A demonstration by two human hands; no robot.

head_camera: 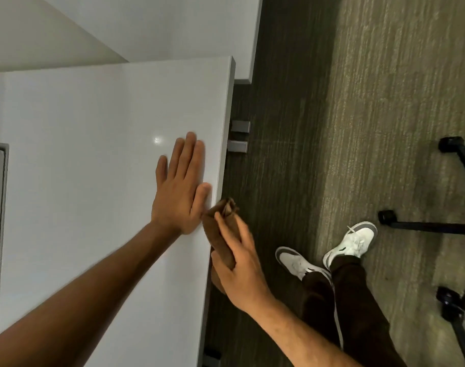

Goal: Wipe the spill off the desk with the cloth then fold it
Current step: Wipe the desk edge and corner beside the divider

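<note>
While right hand (pixel 239 263) grips cloth (pixel 222 229) lengthwise along desk (pixel 93 115) edge, left hand (pixel 179 186) flat

Desk (pixel 93 115): white top, smooth, semi-gloss, with a small bright highlight just beyond the fingertips of the left hand (pixel 179 186), which lies flat on it. Desk edge band: grey, matt. Cloth (pixel 220 234), at the desk's right edge: brown fabric, soft, matt, creased, held by the right hand (pixel 239 266). Carpet (pixel 385 102), right of the desk: grey-green, rough, streaked pile. Shoes (pixel 353 241) on the carpet: white, smooth, grey trim. Chair base (pixel 424 226), further right: black, slightly glossy.
</note>
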